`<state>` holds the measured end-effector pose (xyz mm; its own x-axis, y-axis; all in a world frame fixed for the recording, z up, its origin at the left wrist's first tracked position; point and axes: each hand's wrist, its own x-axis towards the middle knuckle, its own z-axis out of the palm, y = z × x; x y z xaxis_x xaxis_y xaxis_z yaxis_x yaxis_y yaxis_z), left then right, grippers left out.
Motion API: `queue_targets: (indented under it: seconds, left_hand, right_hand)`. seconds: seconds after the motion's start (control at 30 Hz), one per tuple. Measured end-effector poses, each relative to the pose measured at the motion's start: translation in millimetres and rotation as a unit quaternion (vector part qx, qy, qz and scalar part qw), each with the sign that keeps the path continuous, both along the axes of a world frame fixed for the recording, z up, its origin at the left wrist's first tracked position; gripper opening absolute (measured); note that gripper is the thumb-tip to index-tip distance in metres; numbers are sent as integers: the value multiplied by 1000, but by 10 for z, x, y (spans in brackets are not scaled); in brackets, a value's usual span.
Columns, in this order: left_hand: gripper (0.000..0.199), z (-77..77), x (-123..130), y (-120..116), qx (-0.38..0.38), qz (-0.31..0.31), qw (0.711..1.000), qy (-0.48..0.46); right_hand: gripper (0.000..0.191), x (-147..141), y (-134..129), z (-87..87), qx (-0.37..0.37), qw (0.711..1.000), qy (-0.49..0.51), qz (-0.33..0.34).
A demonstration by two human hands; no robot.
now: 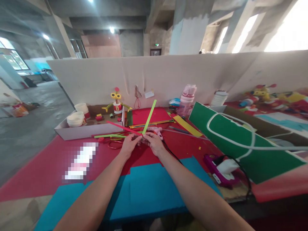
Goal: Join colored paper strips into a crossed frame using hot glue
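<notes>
Both hands meet over the red tabletop, fingertips together where two paper strips join. A red paper strip (pixel 124 127) runs from this joint to the far left. The light green paper strip (pixel 150 115) slants up and away to the right, so the two form a V. My left hand (pixel 131 144) is closed on the strips' near end, and my right hand (pixel 154 142) pinches the same end from the other side. Fingers partly hide the joint. Just beyond my right hand lies a pink glue gun (pixel 156 130). Red-handled scissors (pixel 115 144) lie left of my left hand.
Blue sheets (pixel 154 189) cover the near edge. A white tray (pixel 89 130) holds paper cups and a paper-cup figure (pixel 117 106). A purple power strip (pixel 222 175), white cable and green board (pixel 231 138) are at right. A pink bottle (pixel 186 99) stands behind.
</notes>
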<state>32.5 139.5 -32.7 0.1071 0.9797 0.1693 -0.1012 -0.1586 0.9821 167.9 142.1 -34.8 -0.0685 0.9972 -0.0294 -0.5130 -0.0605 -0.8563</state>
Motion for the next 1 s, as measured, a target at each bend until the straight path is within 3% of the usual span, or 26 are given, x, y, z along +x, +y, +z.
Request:
queue_targets:
  seconds: [0.4, 0.63, 1.0]
  left_hand:
    - [26, 15, -23, -9, -13, -6, 1000, -18]
    - [23, 41, -46, 13, -16, 19, 1000, -8]
    - [24, 12, -62, 12, -10, 26, 1000, 3]
  right_hand:
    - [31, -130, -63, -4, 30, 999, -11, -25]
    - [31, -58, -35, -8, 57, 997, -40, 27]
    - [29, -70, 4, -11, 30, 999, -32, 18]
